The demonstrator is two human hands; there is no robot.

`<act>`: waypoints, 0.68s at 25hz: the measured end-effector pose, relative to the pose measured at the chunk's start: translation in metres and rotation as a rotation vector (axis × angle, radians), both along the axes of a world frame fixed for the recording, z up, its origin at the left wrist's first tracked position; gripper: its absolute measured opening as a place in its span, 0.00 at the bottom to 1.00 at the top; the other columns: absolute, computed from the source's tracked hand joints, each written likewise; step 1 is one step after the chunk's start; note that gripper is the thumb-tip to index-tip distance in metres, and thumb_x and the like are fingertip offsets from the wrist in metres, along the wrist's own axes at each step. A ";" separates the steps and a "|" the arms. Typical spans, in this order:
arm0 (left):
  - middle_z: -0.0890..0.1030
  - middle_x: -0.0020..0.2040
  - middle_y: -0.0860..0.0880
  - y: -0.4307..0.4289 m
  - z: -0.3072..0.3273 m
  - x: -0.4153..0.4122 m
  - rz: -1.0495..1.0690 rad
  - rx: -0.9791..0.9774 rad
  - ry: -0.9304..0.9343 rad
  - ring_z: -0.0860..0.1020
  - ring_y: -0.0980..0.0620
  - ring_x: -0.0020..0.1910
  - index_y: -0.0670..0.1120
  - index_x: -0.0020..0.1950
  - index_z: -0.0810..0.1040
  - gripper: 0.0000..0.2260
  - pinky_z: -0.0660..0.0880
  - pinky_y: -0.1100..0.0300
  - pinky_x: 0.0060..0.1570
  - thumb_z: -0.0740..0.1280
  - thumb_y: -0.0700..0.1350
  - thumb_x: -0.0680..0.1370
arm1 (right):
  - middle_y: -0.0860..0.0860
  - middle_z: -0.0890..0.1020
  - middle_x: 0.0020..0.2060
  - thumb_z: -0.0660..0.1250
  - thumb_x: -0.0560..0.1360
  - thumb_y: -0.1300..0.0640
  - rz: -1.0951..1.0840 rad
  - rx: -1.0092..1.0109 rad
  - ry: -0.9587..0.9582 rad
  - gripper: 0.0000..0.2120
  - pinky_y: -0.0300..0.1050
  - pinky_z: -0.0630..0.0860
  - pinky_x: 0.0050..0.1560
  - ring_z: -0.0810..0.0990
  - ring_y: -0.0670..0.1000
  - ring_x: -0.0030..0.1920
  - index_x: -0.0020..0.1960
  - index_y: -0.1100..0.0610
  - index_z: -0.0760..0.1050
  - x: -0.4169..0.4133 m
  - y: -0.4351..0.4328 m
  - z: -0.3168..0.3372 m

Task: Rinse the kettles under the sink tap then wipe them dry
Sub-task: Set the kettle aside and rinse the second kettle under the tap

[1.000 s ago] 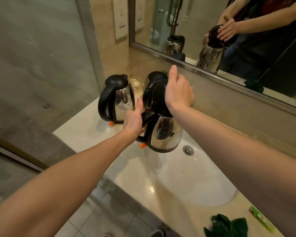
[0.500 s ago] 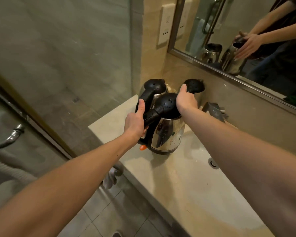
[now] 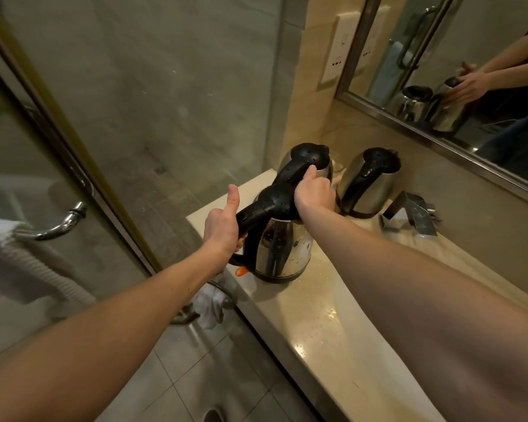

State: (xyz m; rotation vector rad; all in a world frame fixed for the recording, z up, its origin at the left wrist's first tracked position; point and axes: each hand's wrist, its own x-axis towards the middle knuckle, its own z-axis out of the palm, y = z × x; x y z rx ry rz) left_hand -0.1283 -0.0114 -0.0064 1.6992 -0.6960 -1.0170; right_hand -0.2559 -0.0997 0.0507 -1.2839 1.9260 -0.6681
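Now, my left hand (image 3: 221, 229) was clamped on the kettle (image 3: 282, 248) by its handle, thumb up, at the left end of the counter (image 3: 333, 330), my right hand (image 3: 314, 194) over its lid, fingers hidden, grip impossible to tell.

Wet beige counter (image 3: 333, 330) with front kettle (image 3: 282, 251), back-left kettle (image 3: 308, 153), back-right kettle (image 3: 369, 190) and, just beside, chrome tap (image 3: 412, 214).
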 end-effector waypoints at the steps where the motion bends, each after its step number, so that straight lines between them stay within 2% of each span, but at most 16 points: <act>1: 0.72 0.23 0.47 0.002 -0.001 0.006 0.009 0.008 -0.010 0.70 0.52 0.19 0.41 0.35 0.72 0.36 0.68 0.61 0.25 0.51 0.73 0.78 | 0.60 0.74 0.69 0.45 0.85 0.44 -0.013 0.003 -0.026 0.30 0.54 0.66 0.68 0.71 0.61 0.69 0.71 0.65 0.68 0.007 0.002 -0.001; 6: 0.72 0.26 0.47 0.012 -0.006 0.042 0.052 0.032 -0.031 0.70 0.55 0.17 0.39 0.39 0.73 0.37 0.68 0.63 0.21 0.50 0.75 0.76 | 0.59 0.73 0.69 0.45 0.83 0.39 -0.052 0.057 -0.224 0.33 0.57 0.66 0.69 0.72 0.62 0.68 0.74 0.62 0.66 0.041 0.009 -0.003; 9: 0.73 0.27 0.47 0.013 -0.008 0.065 0.068 0.037 -0.038 0.70 0.55 0.18 0.38 0.43 0.75 0.39 0.68 0.65 0.22 0.50 0.75 0.75 | 0.59 0.73 0.68 0.45 0.82 0.37 -0.028 0.060 -0.253 0.33 0.57 0.67 0.68 0.73 0.62 0.66 0.74 0.61 0.66 0.063 0.008 -0.003; 17: 0.72 0.23 0.50 -0.016 -0.015 0.096 0.145 -0.016 0.000 0.70 0.56 0.17 0.43 0.32 0.71 0.34 0.68 0.63 0.24 0.51 0.72 0.78 | 0.58 0.71 0.71 0.46 0.82 0.37 -0.021 0.007 -0.308 0.34 0.55 0.64 0.70 0.69 0.60 0.70 0.75 0.61 0.65 0.108 -0.025 -0.006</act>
